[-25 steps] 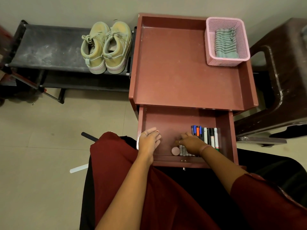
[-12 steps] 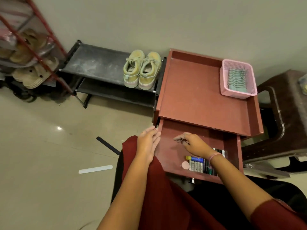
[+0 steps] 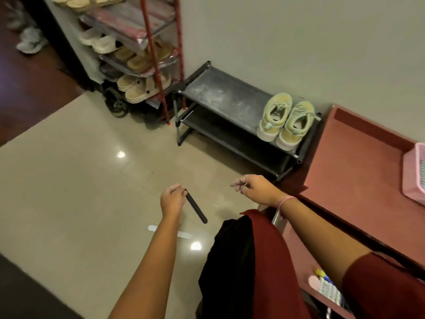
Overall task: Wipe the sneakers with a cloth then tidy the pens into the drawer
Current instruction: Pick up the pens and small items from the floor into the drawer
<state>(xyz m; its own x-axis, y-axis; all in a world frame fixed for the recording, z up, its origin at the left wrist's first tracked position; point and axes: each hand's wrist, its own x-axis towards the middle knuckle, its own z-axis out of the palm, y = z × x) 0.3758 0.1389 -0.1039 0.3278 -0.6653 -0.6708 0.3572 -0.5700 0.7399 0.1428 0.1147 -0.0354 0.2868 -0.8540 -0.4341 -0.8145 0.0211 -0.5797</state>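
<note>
Floor [image 3: 69, 192] tiled, pale, glossy, w/ two light glints. Left hand [image 3: 172, 200] reaching down over it, fingertips curled at upper end of black pen [image 3: 196, 209] lying diagonal on tiles; pinch vs. mere touch: cannot tell. White strip [image 3: 170, 231] flat on floor just below, partly hidden by left forearm. Right hand [image 3: 255, 188] held in air near front-left corner of red cabinet [image 3: 358, 162], fingers loosely curled, holding nothing visible; pink band at wrist.

Sneakers [image 3: 286, 122], yellow-green pair, side by side, touching, at right end of top tier of low black rack [image 3: 220, 97] against wall; rack top dusty. Cabinet just beside rack's right end. Pink basket [image 3: 414, 176] at cabinet top's right edge, cut off by frame; striped cloth [image 3: 422, 173] inside, barely seen. Drawer [image 3: 296, 249] under cabinet top pulled open, at frame's lower right; pens [image 3: 328, 288] bunched near its front, mostly hidden by right sleeve, count unclear. Pinkish round item [image 3: 314, 282] beside them.

Tall red-framed shelf [image 3: 147, 54] in upper left, several tiers of sandals + slippers. Dark red garment over lap at bottom centre.
</note>
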